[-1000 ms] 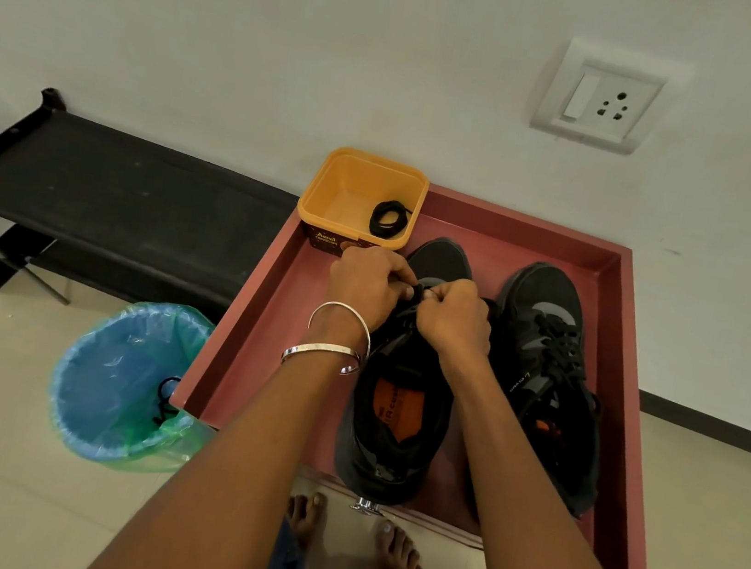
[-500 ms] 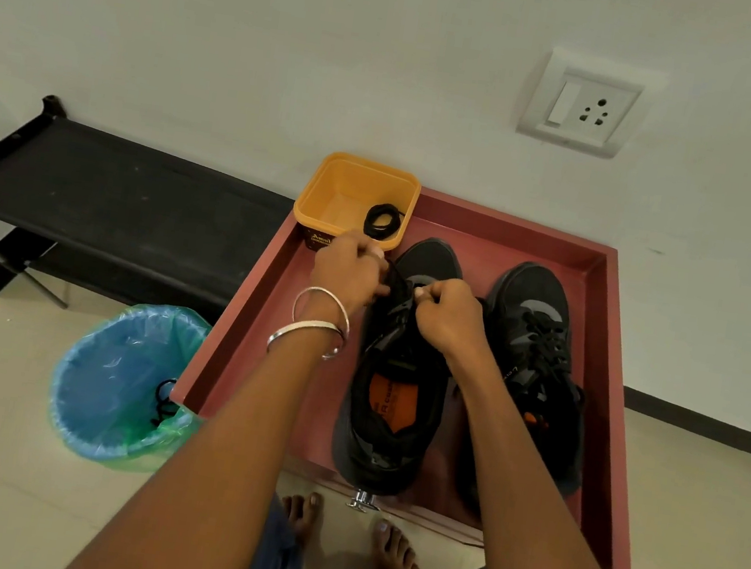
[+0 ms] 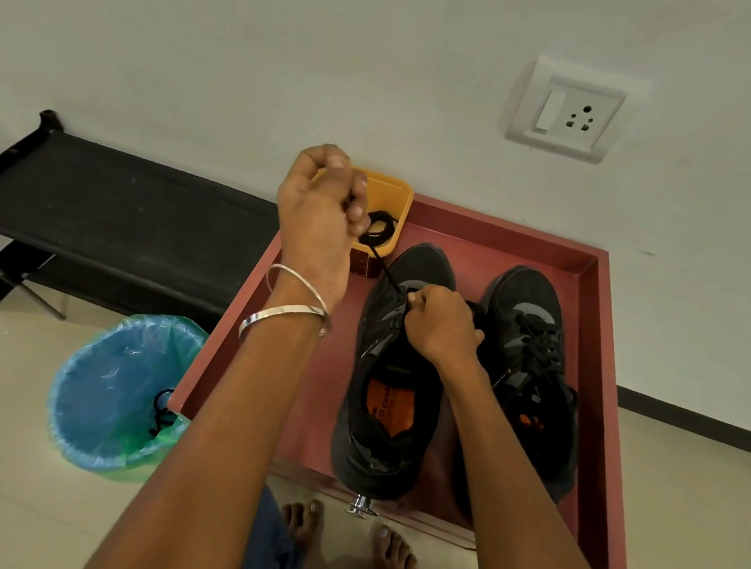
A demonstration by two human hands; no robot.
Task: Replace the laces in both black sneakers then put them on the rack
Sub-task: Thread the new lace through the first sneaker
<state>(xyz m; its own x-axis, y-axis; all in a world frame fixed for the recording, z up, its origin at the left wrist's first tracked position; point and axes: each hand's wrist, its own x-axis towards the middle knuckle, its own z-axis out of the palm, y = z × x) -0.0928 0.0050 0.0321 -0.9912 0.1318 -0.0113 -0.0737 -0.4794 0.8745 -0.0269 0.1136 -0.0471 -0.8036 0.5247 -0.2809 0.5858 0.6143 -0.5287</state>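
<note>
- left sneaker (image 3: 391,383) lies in the red tray (image 3: 603,364), toe toward the wall, mostly unlaced, orange insole showing.
- black lace (image 3: 385,271) runs taut from its front eyelets up to the left hand (image 3: 321,209), which pinches it.
- right hand (image 3: 442,325) is curled, gripping the sneaker's eyelet area.
- right sneaker (image 3: 530,354), just beside it, is laced.
- yellow tub (image 3: 395,200) behind holds a coiled lace.
- step: threading the new lace; next probably seat it, then feed the next eyelet.

Even, soft indoor light, moderately bright. Faint shadows beside the socket plate (image 3: 576,112) and under the forearms. No glare. Sharp centre, wide-angle bending at the edges.
</note>
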